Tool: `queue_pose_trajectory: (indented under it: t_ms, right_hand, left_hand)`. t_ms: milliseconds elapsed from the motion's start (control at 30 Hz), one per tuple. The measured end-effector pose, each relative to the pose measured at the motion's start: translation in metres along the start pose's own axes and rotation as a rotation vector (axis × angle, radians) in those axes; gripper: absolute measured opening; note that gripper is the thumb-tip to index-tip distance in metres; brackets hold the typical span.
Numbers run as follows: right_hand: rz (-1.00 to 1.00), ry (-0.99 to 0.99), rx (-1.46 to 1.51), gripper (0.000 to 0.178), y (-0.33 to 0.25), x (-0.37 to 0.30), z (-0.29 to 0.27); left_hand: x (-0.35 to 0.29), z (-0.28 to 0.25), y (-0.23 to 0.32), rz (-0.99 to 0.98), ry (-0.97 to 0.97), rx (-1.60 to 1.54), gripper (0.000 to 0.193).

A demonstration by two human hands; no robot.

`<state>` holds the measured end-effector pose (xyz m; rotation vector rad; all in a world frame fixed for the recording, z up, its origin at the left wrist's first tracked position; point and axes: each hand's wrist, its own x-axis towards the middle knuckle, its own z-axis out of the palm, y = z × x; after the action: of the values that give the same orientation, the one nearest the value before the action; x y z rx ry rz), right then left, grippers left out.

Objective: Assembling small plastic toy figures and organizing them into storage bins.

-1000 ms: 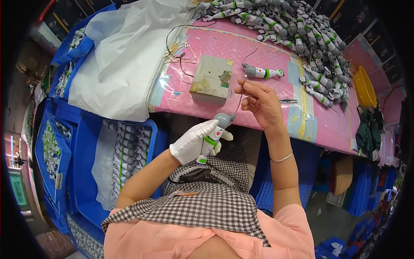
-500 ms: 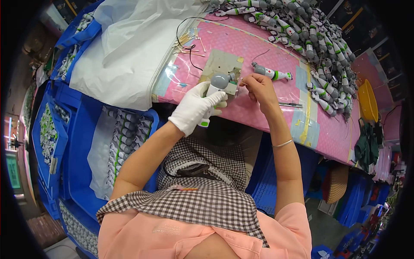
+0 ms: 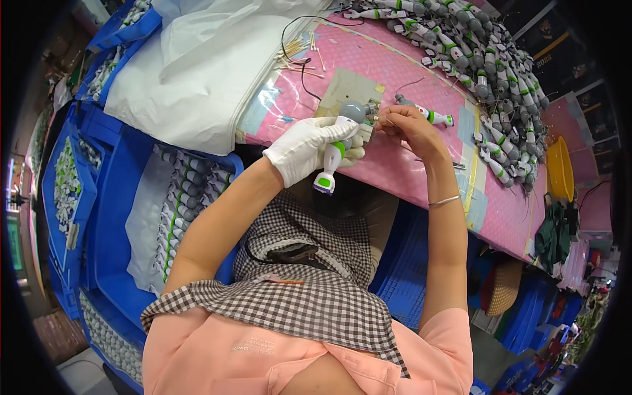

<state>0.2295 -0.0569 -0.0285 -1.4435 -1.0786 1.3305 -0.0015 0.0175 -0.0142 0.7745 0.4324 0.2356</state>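
Observation:
My left hand (image 3: pixel 308 143), in a white glove, is closed round a toy arm (image 3: pixel 334 155). This arm is white with a green band and a large grey ball end, which points away from me against a small metal fixture on a grey plate (image 3: pixel 342 85). My bare right hand (image 3: pixel 413 128) is pinched just right of the fixture; whatever its fingertips hold is too small to make out. Past that hand lies another white, grey and green toy arm (image 3: pixel 436 118) with a wire at its end. A thin metal tool (image 3: pixel 459 166) rests right of my right wrist.
A large heap of toy arms (image 3: pixel 503 85) covers the table's far right. Cotton swabs (image 3: pixel 299 66) and a black cable lie at the back left, beside white sheeting (image 3: pixel 191 79). A blue bin (image 3: pixel 118 230) with rows of parts stands at left, a yellow basket (image 3: pixel 559 170) at right.
My left hand has tilted the toy arm, so its lower end now shows below the glove. The whole view has shifted slightly; my right hand keeps its pinch by the fixture.

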Motion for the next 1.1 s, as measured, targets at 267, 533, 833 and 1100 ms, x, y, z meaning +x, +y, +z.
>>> queue_pose_trajectory:
  t_ms: [267, 533, 833, 1100]
  right_hand:
    - [0.113, -0.069, 0.037, 0.018, -0.006, 0.01, -0.012]
    - [-0.134, 0.43, -0.461, 0.026, -0.041, -0.046, 0.043]
    - [-0.159, 0.527, -0.112, 0.036, 0.007, -0.096, -0.023]
    - [-0.026, 0.794, 0.145, 0.031, 0.04, -0.125, -0.059]
  left_hand:
    - [0.002, 0.004, 0.002, 0.018, 0.024, 0.0, 0.034]
    - [-0.043, -0.006, 0.01, 0.052, -0.093, -0.02, 0.033]
    - [-0.232, -0.23, 0.061, 0.487, 1.499, 1.898, 0.027]
    - [-0.232, -0.444, -0.031, 0.029, 1.368, 2.056, 0.026]
